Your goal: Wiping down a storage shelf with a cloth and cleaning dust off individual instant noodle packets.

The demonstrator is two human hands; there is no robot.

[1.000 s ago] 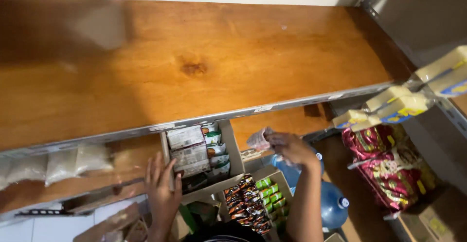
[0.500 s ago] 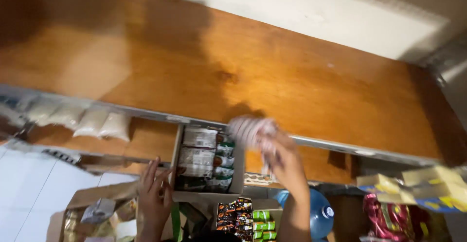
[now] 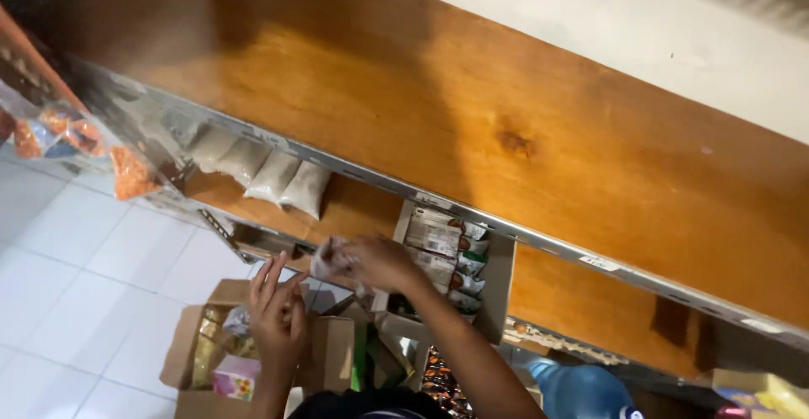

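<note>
The right hand (image 3: pixel 383 260) pinches a small crinkly packet (image 3: pixel 330 259) between thumb and fingertips, holding it in the air in front of the lower shelf (image 3: pixel 354 208) and just left of the open box (image 3: pixel 497 280) of sachets (image 3: pixel 438 246). The left hand (image 3: pixel 276 314) is raised beside it with fingers spread and straight, gripping nothing, hovering over a carton (image 3: pixel 190 351) on the tiled floor (image 3: pixel 76 276). The hold on the packet looks light, and the film looks slick; I'd judge it could slip and drop into the carton or onto the tiles. The sachet box juts past the shelf edge, so a knock from the forearm could tip it. The top shelf (image 3: pixel 472 124) is smooth varnished wood with a dark knot, edged by a thin metal rail (image 3: pixel 539 240). Soft white pillow-shaped bags (image 3: pixel 270 173) lie in a row on the lower shelf. The carton is plain brown card with its flaps open. A blue water bottle (image 3: pixel 581 389) stands low at right, rounded and glossy.
</note>
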